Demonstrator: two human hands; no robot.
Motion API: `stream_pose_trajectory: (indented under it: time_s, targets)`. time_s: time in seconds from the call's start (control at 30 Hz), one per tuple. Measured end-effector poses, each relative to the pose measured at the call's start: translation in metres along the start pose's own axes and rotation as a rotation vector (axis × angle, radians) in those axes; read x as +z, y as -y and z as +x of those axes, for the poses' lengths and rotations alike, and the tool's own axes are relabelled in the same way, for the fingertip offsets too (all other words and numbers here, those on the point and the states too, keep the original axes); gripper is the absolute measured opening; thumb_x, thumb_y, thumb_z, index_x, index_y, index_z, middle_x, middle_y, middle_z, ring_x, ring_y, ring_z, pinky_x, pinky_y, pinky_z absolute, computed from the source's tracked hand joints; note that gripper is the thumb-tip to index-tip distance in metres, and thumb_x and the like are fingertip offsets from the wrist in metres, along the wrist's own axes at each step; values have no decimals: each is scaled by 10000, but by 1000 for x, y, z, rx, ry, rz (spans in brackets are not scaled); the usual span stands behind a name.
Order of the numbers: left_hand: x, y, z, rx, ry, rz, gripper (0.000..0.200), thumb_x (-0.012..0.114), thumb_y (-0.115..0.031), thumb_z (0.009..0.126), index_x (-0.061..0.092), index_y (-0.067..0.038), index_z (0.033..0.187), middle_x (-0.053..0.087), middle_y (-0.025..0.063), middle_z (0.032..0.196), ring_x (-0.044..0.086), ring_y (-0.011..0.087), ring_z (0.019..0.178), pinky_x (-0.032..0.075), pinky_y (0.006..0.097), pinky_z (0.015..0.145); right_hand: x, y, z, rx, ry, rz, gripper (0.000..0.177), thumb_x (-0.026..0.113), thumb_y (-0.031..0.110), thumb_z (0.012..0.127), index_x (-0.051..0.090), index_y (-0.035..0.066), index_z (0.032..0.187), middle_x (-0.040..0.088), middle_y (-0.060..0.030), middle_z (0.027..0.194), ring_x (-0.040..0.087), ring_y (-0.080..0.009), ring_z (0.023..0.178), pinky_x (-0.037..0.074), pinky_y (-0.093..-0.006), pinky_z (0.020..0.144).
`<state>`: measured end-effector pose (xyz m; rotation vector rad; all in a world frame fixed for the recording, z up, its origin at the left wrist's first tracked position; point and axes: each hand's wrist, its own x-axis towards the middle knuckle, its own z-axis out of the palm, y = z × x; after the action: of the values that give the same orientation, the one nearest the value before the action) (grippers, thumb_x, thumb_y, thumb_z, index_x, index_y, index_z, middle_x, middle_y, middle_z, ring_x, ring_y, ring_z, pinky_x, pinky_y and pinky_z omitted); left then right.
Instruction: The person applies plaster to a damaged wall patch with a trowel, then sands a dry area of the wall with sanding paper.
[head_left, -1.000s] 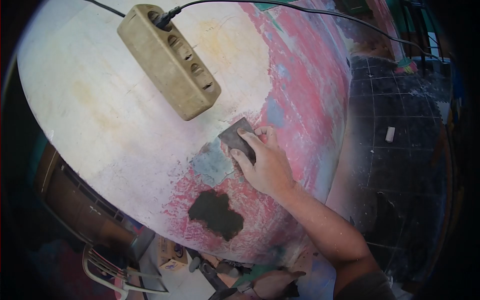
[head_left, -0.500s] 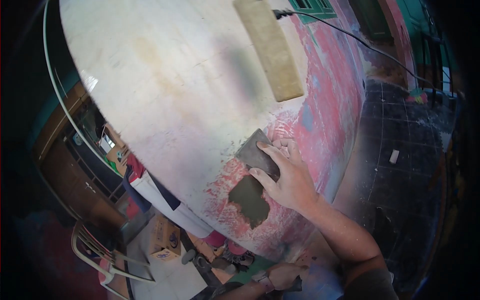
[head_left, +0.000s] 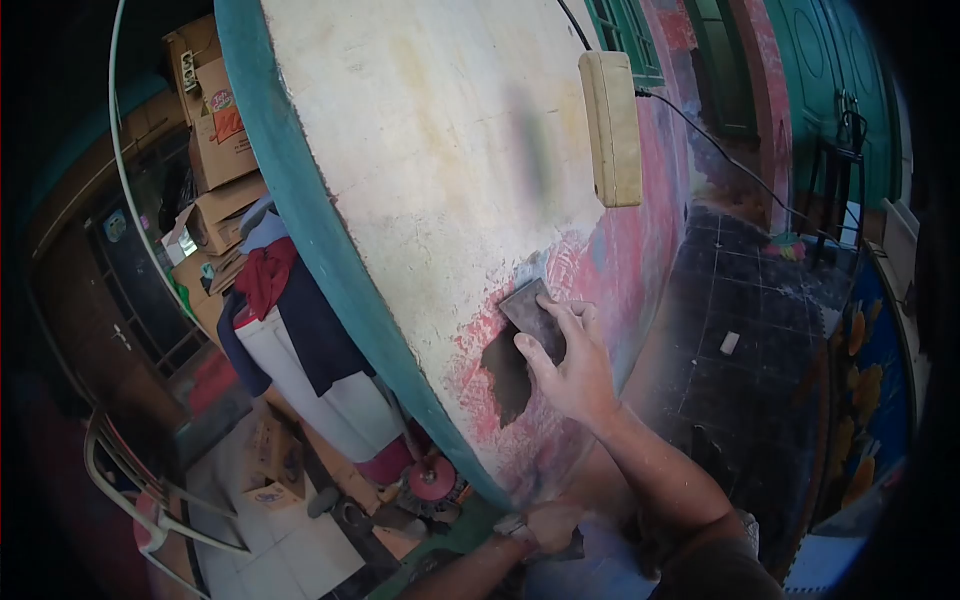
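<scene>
My right hand [head_left: 578, 368] presses a dark grey rectangular piece of sandpaper [head_left: 535, 312] against the wall, fingers along its right edge and thumb below. Under it the white wall [head_left: 430, 180] is worn to red and pink paint, around a dark grey bare patch [head_left: 505, 388]. My left hand [head_left: 553, 524] is low near the foot of the wall, with a band at its wrist. Its fingers are curled at a small dark object that I cannot make out.
A yellowed power strip [head_left: 612, 130] with a black cable [head_left: 715, 148] hangs on the wall. A teal edge [head_left: 345, 250] borders it on the left. Cardboard boxes [head_left: 225, 130], draped clothes and a chair [head_left: 135, 480] stand left. Dark floor tiles [head_left: 720, 300] and a small white block lie right.
The view has shifted and turned, bringing the teal wall edge and boxes into sight at left. My right hand and the sandpaper stay at the wall near the dark patch, now partly covering it.
</scene>
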<state>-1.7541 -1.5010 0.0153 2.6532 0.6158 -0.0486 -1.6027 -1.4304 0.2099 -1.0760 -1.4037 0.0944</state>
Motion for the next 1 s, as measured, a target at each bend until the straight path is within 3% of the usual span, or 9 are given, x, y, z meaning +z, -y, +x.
stream_pose_trajectory:
  time_s: [0.23, 0.33, 0.5, 0.6, 0.67, 0.77, 0.87, 0.97, 1.0]
  targets:
    - [20, 6, 11, 39, -50, -42, 447, 505, -57, 891, 673, -64, 1306, 711, 234, 1197, 690, 398, 1127, 552, 487, 951, -1, -22, 19, -6, -58, -110, 552, 753, 378, 967, 634, 41, 1388, 564, -227, 1239, 644, -398, 1109, 545, -441, 951]
    - [30, 12, 16, 106, -175, -1, 425, 490, -61, 908, 668, -32, 1292, 715, 236, 1183, 695, 397, 1123, 547, 494, 959, -3, -5, 14, -85, -31, -134, 554, 770, 387, 952, 644, 68, 1387, 559, -218, 1225, 652, -389, 1074, 560, -444, 908]
    - [-2, -10, 16, -37, 8, 31, 433, 504, -40, 896, 657, -14, 1300, 721, 208, 1167, 701, 397, 1103, 544, 503, 941, 5, 39, -3, -297, 50, -123, 581, 813, 396, 913, 650, 92, 1381, 530, -197, 1222, 658, -369, 1024, 588, -441, 816]
    - [-7, -9, 11, -58, 19, 1, 483, 507, -49, 903, 642, -31, 1367, 689, 188, 1312, 642, 376, 1242, 474, 478, 1091, 14, 44, -8, -298, 77, -92, 602, 839, 373, 892, 649, 92, 1389, 525, -199, 1237, 639, -369, 1062, 573, -432, 854]
    - [-6, -8, 7, -69, -2, 1, 479, 517, -57, 908, 645, -51, 1370, 688, 185, 1310, 648, 376, 1221, 480, 479, 1069, 14, 48, -10, -241, 99, -55, 627, 874, 344, 861, 655, 88, 1390, 538, -214, 1238, 601, -376, 1145, 542, -427, 932]
    - [0, -6, 3, -90, -71, 6, 427, 537, -66, 909, 668, -86, 1315, 718, 194, 1164, 721, 399, 1023, 563, 508, 867, 13, 52, -13, -240, 123, -62, 644, 879, 347, 854, 647, 93, 1399, 539, -220, 1244, 600, -379, 1150, 546, -429, 924]
    - [7, 2, -3, -78, -101, -10, 447, 536, -81, 914, 676, -109, 1337, 714, 201, 1196, 717, 405, 1032, 562, 507, 895, 9, 60, -15, -296, 113, -61, 660, 883, 315, 847, 632, 47, 1396, 536, -211, 1253, 603, -377, 1137, 550, -429, 912]
    - [4, -3, -7, -35, -117, 40, 476, 537, -87, 901, 673, -87, 1357, 712, 207, 1235, 694, 403, 1113, 540, 495, 979, 0, 64, -6, -441, 49, -33, 548, 809, 274, 936, 626, 22, 1387, 549, -164, 1197, 652, -300, 974, 568, -385, 817]
    - [7, 0, -7, -11, -128, 77, 485, 540, -89, 894, 671, -77, 1361, 711, 209, 1245, 681, 402, 1146, 528, 492, 1009, -2, 68, -6, -341, 55, 119, 496, 776, 240, 959, 629, 4, 1370, 563, -157, 1161, 650, -277, 964, 560, -368, 812]
